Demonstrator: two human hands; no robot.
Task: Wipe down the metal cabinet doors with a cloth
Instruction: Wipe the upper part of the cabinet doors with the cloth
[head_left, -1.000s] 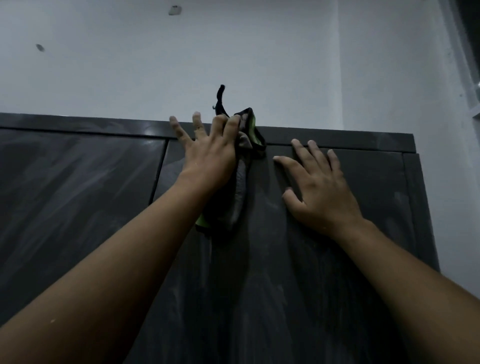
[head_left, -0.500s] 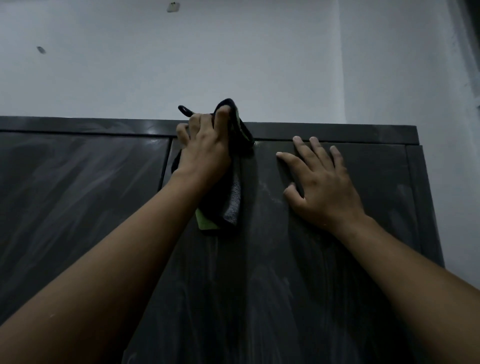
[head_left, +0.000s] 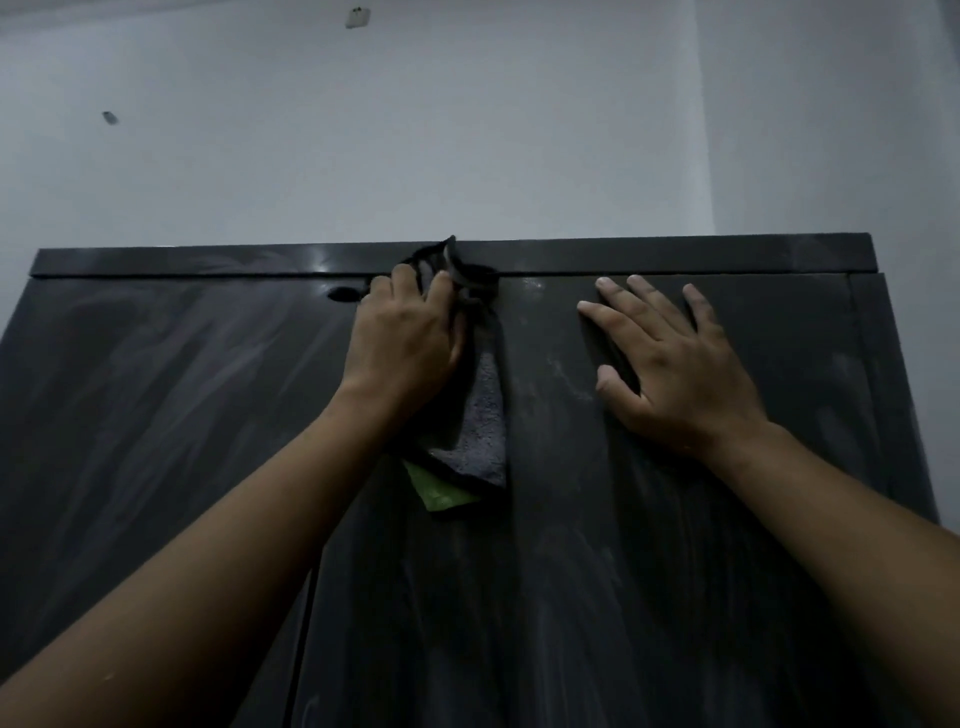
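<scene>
Left hand curls fingers round cloth, bunched at top edge of door, tail hanging. I judge grip keeps pressure there. Right hand flat, fingers straight, bracing door, I reckon.

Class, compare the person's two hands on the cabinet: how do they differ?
The left hand curls its fingers round the cloth; the right hand has its fingers straight and spread. The left hand presses the cloth on the door; the right hand lies bare on it. Both reach near the door's top.
</scene>
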